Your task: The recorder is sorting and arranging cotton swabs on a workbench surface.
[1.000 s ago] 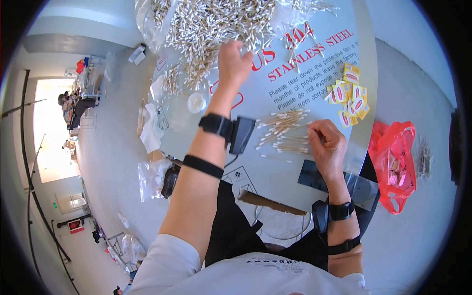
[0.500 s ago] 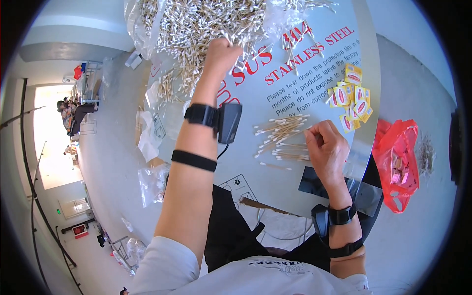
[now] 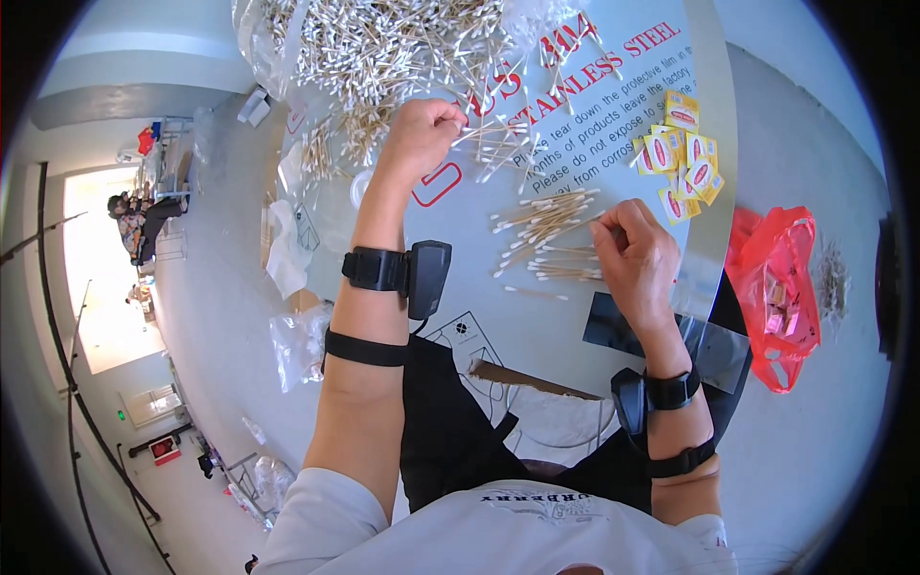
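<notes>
My left hand (image 3: 420, 142) is closed in a pinch at the near edge of a big heap of white-tipped cotton swabs (image 3: 374, 57). Thin swab sticks (image 3: 494, 132) reach out to the right from its fingertips, and a few loose ones lie just below them. To the right, my right hand (image 3: 637, 257) rests with its fingers curled and thumb pressed in. Its fingertips meet the right end of a small group of swabs (image 3: 551, 225) lying roughly side by side on the sheet. What those fingers grip, if anything, is hidden.
A printed grey sheet (image 3: 613, 125) covers the table. Small yellow-and-white packets (image 3: 682, 158) lie at the right. A red plastic bag (image 3: 776, 287) with pink packs sits beyond the right edge. Clear plastic bags (image 3: 299, 340) lie at the left. A person (image 3: 144, 225) sits far left.
My left hand has come out of the heap toward me, bringing swabs in its fingertips. My right hand stays closed beside the small group. The view has shifted slightly.
</notes>
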The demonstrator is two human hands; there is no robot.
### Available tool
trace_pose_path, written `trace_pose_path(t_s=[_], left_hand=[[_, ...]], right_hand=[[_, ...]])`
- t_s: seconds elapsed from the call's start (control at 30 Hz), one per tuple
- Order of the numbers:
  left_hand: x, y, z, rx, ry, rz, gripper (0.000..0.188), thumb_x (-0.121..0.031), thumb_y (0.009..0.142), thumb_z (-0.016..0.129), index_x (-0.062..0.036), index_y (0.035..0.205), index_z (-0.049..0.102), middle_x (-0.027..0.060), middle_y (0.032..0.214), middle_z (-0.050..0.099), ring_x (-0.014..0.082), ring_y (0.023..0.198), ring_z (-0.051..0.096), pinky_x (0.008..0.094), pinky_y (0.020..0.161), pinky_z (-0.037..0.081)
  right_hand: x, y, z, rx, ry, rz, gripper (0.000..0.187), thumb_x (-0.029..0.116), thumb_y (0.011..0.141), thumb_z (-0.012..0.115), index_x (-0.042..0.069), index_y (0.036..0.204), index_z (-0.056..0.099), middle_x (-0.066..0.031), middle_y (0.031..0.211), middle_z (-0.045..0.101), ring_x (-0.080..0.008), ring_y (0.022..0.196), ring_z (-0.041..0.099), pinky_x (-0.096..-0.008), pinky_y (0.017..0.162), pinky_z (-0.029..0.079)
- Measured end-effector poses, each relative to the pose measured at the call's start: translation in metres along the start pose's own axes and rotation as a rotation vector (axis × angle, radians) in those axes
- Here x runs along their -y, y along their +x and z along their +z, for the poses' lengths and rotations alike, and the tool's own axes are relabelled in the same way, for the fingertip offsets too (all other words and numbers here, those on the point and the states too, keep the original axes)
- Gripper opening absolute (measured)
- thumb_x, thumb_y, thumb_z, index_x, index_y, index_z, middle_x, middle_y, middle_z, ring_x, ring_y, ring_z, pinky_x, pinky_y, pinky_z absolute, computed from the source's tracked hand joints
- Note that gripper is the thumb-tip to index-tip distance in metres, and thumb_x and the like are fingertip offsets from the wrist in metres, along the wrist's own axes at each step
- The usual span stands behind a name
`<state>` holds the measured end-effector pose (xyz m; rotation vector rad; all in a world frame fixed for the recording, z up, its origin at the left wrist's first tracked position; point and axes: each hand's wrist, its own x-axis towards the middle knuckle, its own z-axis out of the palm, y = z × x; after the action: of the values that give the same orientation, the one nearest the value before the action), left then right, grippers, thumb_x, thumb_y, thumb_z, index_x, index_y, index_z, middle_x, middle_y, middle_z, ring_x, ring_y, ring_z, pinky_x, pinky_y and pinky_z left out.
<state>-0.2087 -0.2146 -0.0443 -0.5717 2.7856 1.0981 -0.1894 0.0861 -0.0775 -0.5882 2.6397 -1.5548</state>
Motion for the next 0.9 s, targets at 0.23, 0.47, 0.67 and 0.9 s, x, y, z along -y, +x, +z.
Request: trace_pose_path(t_s=[0.23, 0.47, 0.67, 0.9], left_hand=[[-0.011, -0.019, 0.018, -0.009, -0.022, -0.030, 0.016, -0.009, 0.089, 0.061, 0.0013, 0.097, 0.071, 0.0053, 0.074, 0.069, 0.0105, 0.065, 0.062, 0.0253, 0.063, 0.050], [-0.009, -0.023, 0.032, -0.202, 0.063, 0.122, 0.010, -0.006, 0.078, 0.066, -0.0031, 0.087, 0.070, 0.0112, 0.083, 0.065, 0.0219, 0.072, 0.063, 0.0350, 0.067, 0.050], [-0.010, -0.026, 0.038, -0.454, 0.273, 0.299, 0.013, 0.000, 0.073, 0.071, -0.0038, 0.084, 0.069, 0.0057, 0.074, 0.059, 0.0129, 0.065, 0.057, 0.0281, 0.063, 0.049], [-0.012, -0.049, 0.036, -0.149, 0.319, 0.223, 0.017, 0.005, 0.071, 0.064, -0.0049, 0.084, 0.068, 0.0085, 0.084, 0.060, 0.0231, 0.074, 0.062, 0.0350, 0.067, 0.050]], right_hand=[[-0.002, -0.002, -0.002, 0.004, -0.021, -0.008, 0.016, 0.007, 0.077, 0.070, 0.006, 0.076, 0.054, -0.0078, 0.073, 0.058, -0.0295, 0.062, 0.059, -0.0379, 0.055, 0.045], [-0.001, -0.002, -0.003, 0.008, -0.028, -0.031, 0.016, 0.006, 0.077, 0.070, 0.006, 0.077, 0.054, -0.0085, 0.075, 0.058, -0.0301, 0.064, 0.060, -0.0385, 0.056, 0.046], [0.000, -0.002, -0.003, 0.017, -0.017, -0.017, 0.015, 0.006, 0.077, 0.069, 0.005, 0.077, 0.054, -0.0085, 0.075, 0.058, -0.0299, 0.064, 0.060, -0.0381, 0.056, 0.046], [0.000, -0.002, -0.003, 0.024, -0.017, -0.003, 0.015, 0.006, 0.077, 0.069, 0.005, 0.077, 0.054, -0.0083, 0.075, 0.058, -0.0295, 0.064, 0.060, -0.0378, 0.057, 0.046]])
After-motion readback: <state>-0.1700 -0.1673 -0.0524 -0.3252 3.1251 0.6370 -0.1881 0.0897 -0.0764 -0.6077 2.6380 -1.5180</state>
